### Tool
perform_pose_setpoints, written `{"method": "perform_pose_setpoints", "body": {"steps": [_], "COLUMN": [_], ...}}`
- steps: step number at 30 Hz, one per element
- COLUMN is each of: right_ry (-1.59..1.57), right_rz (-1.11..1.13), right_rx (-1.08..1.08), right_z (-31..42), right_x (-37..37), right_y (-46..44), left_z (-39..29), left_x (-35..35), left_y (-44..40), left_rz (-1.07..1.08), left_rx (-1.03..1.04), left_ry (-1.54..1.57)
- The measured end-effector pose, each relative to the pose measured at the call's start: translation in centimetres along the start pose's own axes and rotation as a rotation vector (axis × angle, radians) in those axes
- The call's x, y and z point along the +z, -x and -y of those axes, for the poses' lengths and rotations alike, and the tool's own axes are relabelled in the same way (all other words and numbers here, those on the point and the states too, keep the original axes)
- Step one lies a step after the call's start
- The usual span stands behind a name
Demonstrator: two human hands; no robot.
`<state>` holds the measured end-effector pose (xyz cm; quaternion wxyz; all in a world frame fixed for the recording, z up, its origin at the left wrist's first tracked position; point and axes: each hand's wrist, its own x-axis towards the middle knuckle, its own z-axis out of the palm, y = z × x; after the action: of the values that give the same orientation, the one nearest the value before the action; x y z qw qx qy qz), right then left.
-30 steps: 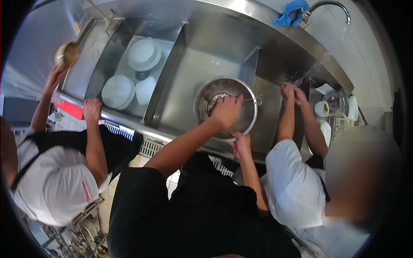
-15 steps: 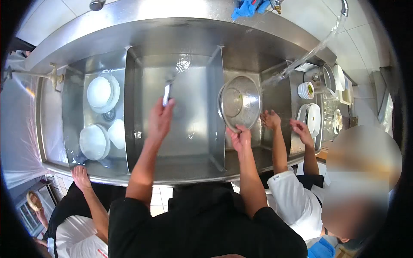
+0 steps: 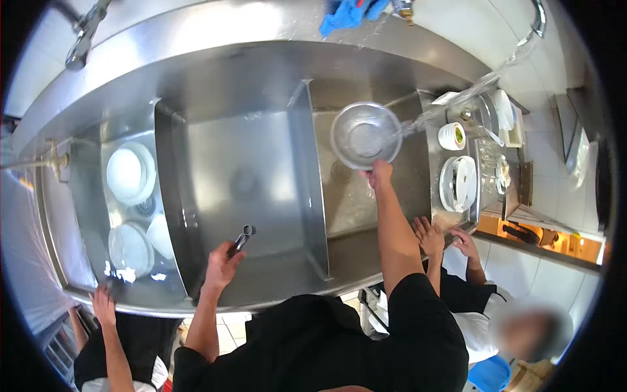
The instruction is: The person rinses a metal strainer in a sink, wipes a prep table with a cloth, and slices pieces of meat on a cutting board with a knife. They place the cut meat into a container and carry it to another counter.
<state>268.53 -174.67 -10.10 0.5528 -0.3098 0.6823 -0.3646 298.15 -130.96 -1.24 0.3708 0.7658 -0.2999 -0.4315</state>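
My right hand (image 3: 380, 174) grips the near rim of a round metal bowl (image 3: 353, 145), held over the right sink basin (image 3: 343, 209). A stream of water (image 3: 450, 106) from the upper right falls into the bowl. Over the near part of the middle basin (image 3: 245, 157), my left hand (image 3: 221, 266) is closed on a short metal utensil (image 3: 241, 240) with a round end; its exact kind is unclear.
White plates and bowls (image 3: 127, 176) sit in the left basin. On the right ledge are a white cup (image 3: 452, 136) and white dishes (image 3: 460, 183). Co-workers' hands rest near the front edge at left (image 3: 102, 304) and right (image 3: 428, 236). Blue cloth (image 3: 346, 16) lies above.
The bowl has moved under the water stream, which now lands inside it. My left hand and the utensil have come down toward the sink's front edge. The right co-worker's hands have drawn back.
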Motion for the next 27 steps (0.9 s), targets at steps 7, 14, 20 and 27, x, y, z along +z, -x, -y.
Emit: {"method": "perform_pose_setpoints", "body": {"steps": [7, 14, 20, 27], "right_ry": [0.267, 0.564, 0.521, 0.591], "right_rz": [-0.179, -0.329, -0.366, -0.19], "right_rx": [-0.28, -0.228, -0.2, -0.186], "right_z": [4.8, 0.8, -0.1, 7.3], "right_x": [-0.4, -7.9, -10.3, -5.2], "right_y": [-1.1, -1.2, -0.8, 5.6], "left_z": [-18.1, -30.1, -28.7, -28.4], "left_x": [11.3, 31.4, 34.9, 33.3], "left_y": [-17.4, -30.4, -29.5, -29.8], "left_rz": [0.337, 0.258, 0.14, 0.167], "left_rx": [0.337, 0.462, 0.475, 0.311], "left_ry": [0.387, 0.692, 0.664, 1.04]}}
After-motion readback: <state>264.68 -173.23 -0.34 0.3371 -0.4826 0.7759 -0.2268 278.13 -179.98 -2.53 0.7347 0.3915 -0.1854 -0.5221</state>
